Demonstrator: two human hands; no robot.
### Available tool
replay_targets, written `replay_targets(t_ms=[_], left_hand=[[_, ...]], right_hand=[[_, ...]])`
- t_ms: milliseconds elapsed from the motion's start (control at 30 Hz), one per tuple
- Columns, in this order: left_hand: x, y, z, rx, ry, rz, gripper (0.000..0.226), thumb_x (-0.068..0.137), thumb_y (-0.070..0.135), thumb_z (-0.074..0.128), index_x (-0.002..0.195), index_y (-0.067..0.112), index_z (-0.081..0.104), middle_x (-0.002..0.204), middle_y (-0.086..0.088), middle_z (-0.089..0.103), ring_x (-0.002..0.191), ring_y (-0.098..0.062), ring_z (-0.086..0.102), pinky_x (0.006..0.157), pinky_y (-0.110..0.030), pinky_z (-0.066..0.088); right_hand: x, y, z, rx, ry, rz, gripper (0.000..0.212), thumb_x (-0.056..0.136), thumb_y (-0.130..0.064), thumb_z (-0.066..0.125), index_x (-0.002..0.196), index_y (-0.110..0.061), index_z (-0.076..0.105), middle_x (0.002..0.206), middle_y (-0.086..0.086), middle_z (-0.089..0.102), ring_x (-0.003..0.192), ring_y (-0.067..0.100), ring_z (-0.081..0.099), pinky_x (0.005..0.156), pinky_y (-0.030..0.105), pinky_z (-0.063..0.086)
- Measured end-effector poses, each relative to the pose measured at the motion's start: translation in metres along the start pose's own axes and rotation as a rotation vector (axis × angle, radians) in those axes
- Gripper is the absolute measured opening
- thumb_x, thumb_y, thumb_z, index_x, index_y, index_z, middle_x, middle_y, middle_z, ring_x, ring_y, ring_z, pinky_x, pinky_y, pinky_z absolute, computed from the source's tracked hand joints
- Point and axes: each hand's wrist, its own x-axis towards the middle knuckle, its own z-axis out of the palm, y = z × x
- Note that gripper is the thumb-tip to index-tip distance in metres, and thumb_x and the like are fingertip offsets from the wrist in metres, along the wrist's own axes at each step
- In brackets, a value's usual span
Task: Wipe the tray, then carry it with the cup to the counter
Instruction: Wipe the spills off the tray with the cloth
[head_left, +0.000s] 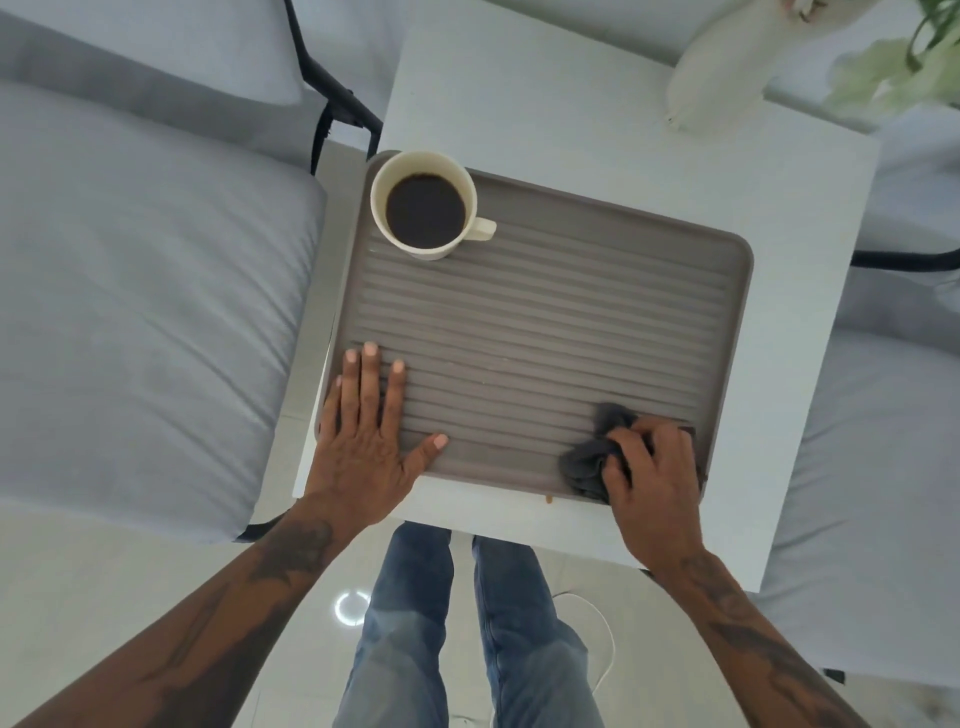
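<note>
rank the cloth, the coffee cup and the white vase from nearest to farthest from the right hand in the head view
1. The grey cloth, bunched in the right hand at the tray's near right corner.
2. The coffee cup, at the tray's far left corner.
3. The white vase, at the table's far right.

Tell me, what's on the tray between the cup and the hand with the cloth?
Nothing: in the head view, only bare ridged tray lies between the cup and the right hand gripping the cloth.

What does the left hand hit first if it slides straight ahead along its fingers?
Likely the cup. The left hand lies flat on the tray, fingers pointing up the ribbed surface; only bare ribs lie between. The fingers angle slightly, so it might clip just the cup's base.
</note>
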Motion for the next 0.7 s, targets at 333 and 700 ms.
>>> replay_targets(t_ms=[333,700], left_hand=[[0.001,-0.004,0.003,-0.002,-0.028,0.031,0.094,0.091,0.072,0.013,0.156,0.005,0.008,0.164,-0.023,-0.002,0.152,-0.037,-0.001,0.123,-0.045,0.000],[0.000,-0.002,0.000,-0.007,-0.002,0.011,0.094,0.091,0.071,0.024,0.157,0.006,0.009,0.164,-0.022,0.000,0.153,-0.036,-0.001,0.123,-0.046,0.003]], right_hand=[[0.021,-0.121,0.036,0.104,-0.103,-0.311,0.030,0.083,-0.024,0.059,0.113,-0.021,0.064,0.112,0.005,0.056,0.097,0.023,0.046,0.082,0.037,0.045],[-0.007,-0.002,0.001,-0.013,-0.048,0.012,0.024,0.081,-0.016,0.057,0.103,-0.014,0.066,0.104,0.007,0.054,0.093,0.025,0.043,0.078,0.040,0.045]])
